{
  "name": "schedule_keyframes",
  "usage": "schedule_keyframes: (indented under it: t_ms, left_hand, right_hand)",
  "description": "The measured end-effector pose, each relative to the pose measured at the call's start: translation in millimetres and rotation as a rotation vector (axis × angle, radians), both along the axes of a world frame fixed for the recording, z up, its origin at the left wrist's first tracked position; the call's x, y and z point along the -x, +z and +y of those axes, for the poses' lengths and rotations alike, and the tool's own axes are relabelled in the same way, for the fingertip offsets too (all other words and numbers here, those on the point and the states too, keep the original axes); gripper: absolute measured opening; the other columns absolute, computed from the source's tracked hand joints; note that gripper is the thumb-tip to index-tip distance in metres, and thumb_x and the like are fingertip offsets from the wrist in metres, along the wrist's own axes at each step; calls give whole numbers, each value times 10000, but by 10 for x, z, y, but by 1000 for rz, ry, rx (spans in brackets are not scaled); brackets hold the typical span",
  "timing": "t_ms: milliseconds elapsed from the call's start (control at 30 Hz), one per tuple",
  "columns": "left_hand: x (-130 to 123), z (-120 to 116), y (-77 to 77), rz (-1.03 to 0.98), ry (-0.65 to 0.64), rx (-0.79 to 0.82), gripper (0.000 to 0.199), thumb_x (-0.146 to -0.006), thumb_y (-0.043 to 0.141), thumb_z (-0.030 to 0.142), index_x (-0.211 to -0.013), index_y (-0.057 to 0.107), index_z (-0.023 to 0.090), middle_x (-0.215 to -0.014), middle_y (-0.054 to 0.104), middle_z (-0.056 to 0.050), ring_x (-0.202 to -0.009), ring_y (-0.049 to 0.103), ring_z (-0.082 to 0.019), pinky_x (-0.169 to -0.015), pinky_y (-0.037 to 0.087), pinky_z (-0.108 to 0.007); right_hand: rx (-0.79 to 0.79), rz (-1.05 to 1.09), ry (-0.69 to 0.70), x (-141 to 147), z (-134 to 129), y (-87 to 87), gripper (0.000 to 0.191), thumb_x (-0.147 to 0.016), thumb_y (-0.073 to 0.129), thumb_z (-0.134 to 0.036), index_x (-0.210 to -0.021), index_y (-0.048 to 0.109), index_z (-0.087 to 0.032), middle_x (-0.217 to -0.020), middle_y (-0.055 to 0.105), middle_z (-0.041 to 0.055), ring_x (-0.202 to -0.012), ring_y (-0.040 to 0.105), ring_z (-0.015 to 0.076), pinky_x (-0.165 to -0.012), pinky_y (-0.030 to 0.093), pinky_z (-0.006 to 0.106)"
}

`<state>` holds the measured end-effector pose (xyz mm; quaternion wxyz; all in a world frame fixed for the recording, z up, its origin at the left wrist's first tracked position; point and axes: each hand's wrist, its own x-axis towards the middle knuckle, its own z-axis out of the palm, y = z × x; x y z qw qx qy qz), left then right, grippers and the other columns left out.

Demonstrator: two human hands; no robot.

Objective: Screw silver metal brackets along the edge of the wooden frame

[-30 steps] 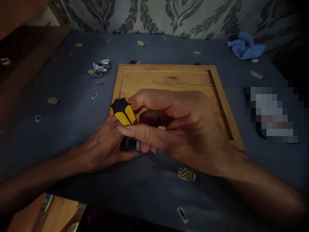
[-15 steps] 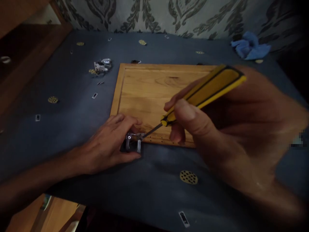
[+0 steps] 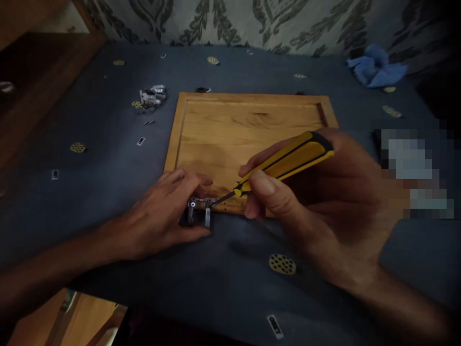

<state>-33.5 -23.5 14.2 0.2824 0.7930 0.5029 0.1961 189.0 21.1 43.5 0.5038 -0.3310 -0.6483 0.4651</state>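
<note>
A wooden cabinet door (image 3: 216, 120) lies flat on the blue patterned cloth. At its near left corner sits a metal hinge (image 3: 208, 217), held between the thumb and fingers of my left hand (image 3: 162, 211). My right hand (image 3: 309, 202) grips a screwdriver (image 3: 288, 161) by its yellow and black handle. The shaft slants down to the left, and its tip is at the right part of the hinge. A screw head shows on the hinge's left part. Several small holes run along the door's near edge, right of the hinge.
More metal hinges (image 3: 153, 96) lie in a pile at the back left, with small screws (image 3: 149, 122) in front of them. A crumpled blue cloth (image 3: 376, 67) rests at the back right. A pixelated object (image 3: 410, 158) is at the right. A wooden cabinet (image 3: 54, 72) stands at the left.
My right hand and the screwdriver have moved left and the handle has dropped lower, with the tip slightly nearer the hinge. My left hand keeps its place on the hinge.
</note>
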Motion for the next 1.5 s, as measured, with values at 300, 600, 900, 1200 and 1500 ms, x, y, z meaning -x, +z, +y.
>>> schedule_keyframes:
  t_ms: [300,600,900,1200,1500]
  left_hand:
    - [-3,4,-43,-14,15,-6,438,-868,780,313,-1245,559,306,-1207,711,-46,-1194,680,-318,-1061,568,-513]
    - [-3,16,-20,34,-25,-37,400,-948,756,334,-1286,565,236,-1292,710,-62,-1205,666,-300,-1029,555,-488]
    - [-8,15,-63,51,29,-26,341,-920,749,398,-1170,603,217,-1135,710,-61,-1070,691,-297,-938,581,-478]
    - [-24,18,-1,60,11,-37,363,-891,799,296,-1184,593,234,-1119,722,-15,-1080,694,-275,-993,562,-434]
    - [-12,23,-16,77,10,-40,287,-905,787,340,-1091,597,232,-1121,716,-37,-1163,675,-304,-1073,557,-485]
  right_hand:
    - [15,-25,39,-38,-19,53,236,-835,966,-308,-907,741,-296,-884,740,-57,-568,695,99,-523,611,235]
    - [60,-120,361,31,146,233,227,-890,884,-254,-770,692,-272,-729,686,-52,-605,671,124,-537,585,229]
    - [-65,-189,363,111,150,177,306,-945,797,-200,-750,568,-252,-705,558,-81,-577,520,86,-544,473,227]
    - [179,-122,412,83,143,206,295,-952,809,-344,-807,563,-272,-789,613,-58,-635,628,130,-553,536,280]
    - [175,-86,382,54,151,210,233,-927,838,-285,-775,667,-244,-778,619,-52,-598,594,92,-534,507,244]
